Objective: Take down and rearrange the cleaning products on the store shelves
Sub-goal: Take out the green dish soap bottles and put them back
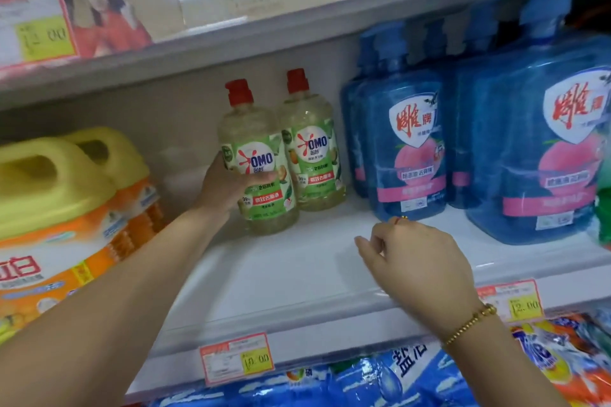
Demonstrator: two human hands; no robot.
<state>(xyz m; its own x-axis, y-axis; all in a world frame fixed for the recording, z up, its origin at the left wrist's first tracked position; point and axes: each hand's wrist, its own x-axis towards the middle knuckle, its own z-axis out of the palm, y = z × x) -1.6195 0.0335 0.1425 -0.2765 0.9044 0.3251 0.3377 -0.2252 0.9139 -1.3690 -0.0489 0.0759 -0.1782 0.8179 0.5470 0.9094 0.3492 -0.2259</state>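
My left hand (228, 186) has its fingers (215, 164) wrapped round the near OMO bottle (261, 158), thumb across the label. That bottle sits slightly tilted at the middle shelf (297, 274); I cannot tell whether its base touches the board. A second OMO bottle (312, 148) stands upright just beside it on the right, a little further back. Blue jugs (406, 148) fill the shelf to the right and yellow jugs (56, 208) the left. My right hand (420, 267) hovers over the shelf's bare front, fingers loosely curled, grasping nothing I can see, with a gold bracelet (469, 324) on the wrist. A price tag (236, 358) hangs on the shelf edge.
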